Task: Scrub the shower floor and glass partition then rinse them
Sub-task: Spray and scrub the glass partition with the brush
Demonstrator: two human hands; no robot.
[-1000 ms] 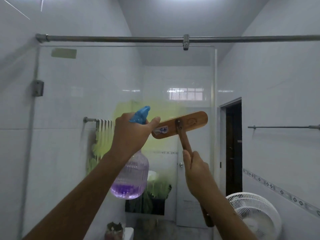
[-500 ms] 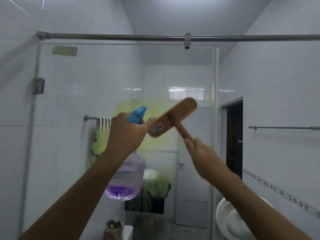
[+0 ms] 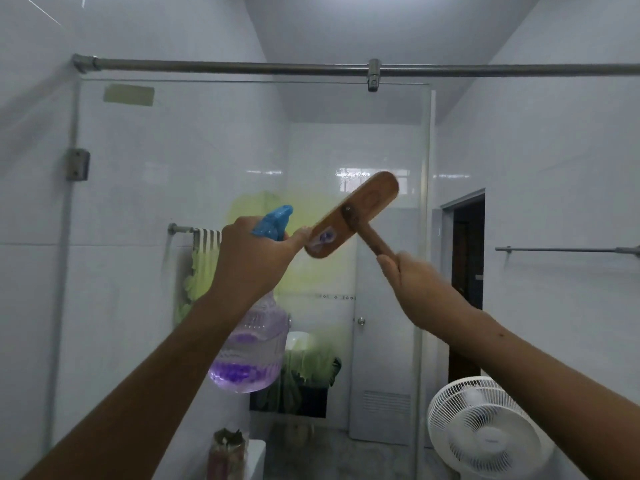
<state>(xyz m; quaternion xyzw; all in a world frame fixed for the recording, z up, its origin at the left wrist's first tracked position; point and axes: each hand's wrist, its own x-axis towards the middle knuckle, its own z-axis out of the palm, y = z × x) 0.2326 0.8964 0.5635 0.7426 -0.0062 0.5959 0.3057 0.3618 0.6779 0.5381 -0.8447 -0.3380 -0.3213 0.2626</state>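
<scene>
The glass partition (image 3: 145, 209) stands upright in front of me under a steel rail (image 3: 242, 66). My left hand (image 3: 252, 258) grips a clear spray bottle (image 3: 251, 351) with a blue trigger head and purple liquid at its bottom, held up near the glass. My right hand (image 3: 412, 282) holds the wooden handle of a long-headed wooden brush (image 3: 353, 214), whose head is tilted up to the right against the glass. The brush's lower end nearly touches my left thumb. The shower floor is out of view.
A white fan (image 3: 485, 434) stands at the lower right beside the glass edge. Behind the glass I see a towel bar with a green cloth (image 3: 197, 268), a white door (image 3: 384, 341) and a dark doorway (image 3: 464, 278). A wall rail (image 3: 568, 250) runs along the right wall.
The brush head has swung from nearly level to tilted up to the right, and my right hand has moved right. My left hand and bottle stayed almost still.
</scene>
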